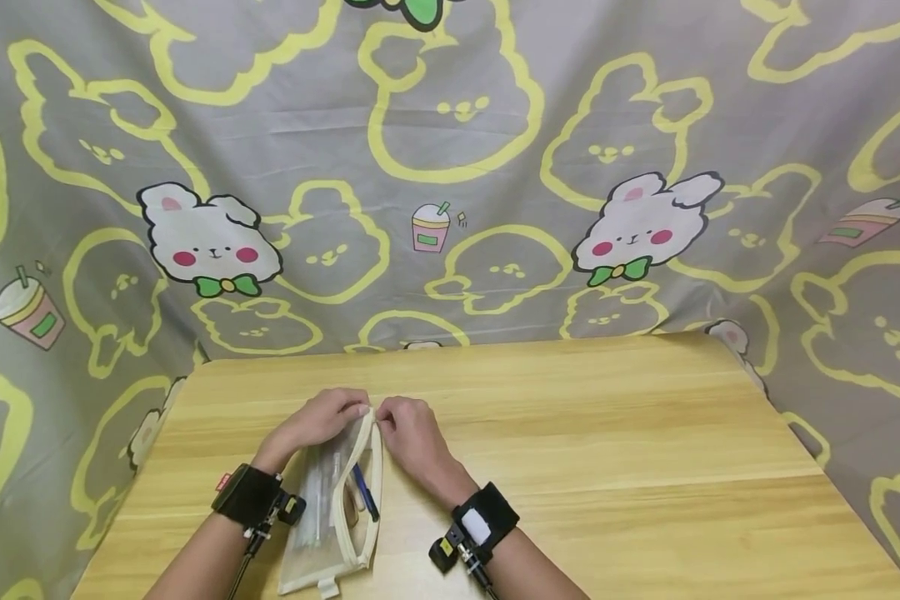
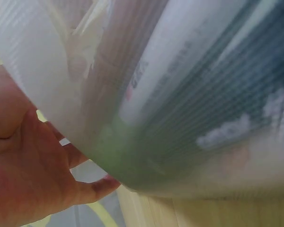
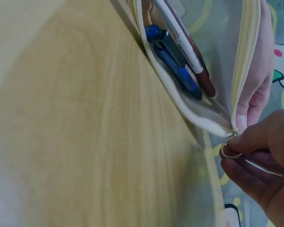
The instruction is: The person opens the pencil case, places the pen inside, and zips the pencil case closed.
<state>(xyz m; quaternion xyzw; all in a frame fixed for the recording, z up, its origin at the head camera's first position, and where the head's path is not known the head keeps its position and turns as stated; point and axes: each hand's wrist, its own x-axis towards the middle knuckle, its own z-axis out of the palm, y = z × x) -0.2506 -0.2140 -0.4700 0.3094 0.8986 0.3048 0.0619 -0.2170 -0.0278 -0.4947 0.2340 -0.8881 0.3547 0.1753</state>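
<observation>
A translucent mesh pencil case (image 1: 297, 546) with a cream zip lies lengthwise on the table, its zip parted. My left hand (image 1: 326, 419) grips the far end; in the left wrist view, thumb and fingers meet at the case's edge. At that same end, my right hand (image 1: 420, 442) pinches the ring-shaped zip pull (image 3: 224, 150) between thumb and finger. Through the opening show a blue pen (image 3: 173, 59) and a white-and-brown pen (image 3: 184, 40). More slim items, one a white printed barrel (image 2: 151, 61), show blurred through the mesh.
The wood-grain table (image 1: 607, 467) extends to the right of the hands. Behind it and at both sides hangs a grey curtain (image 1: 495, 192) with yellow outlines and white rabbits. A small fabric tab (image 1: 328, 587) sticks out at the case's near end.
</observation>
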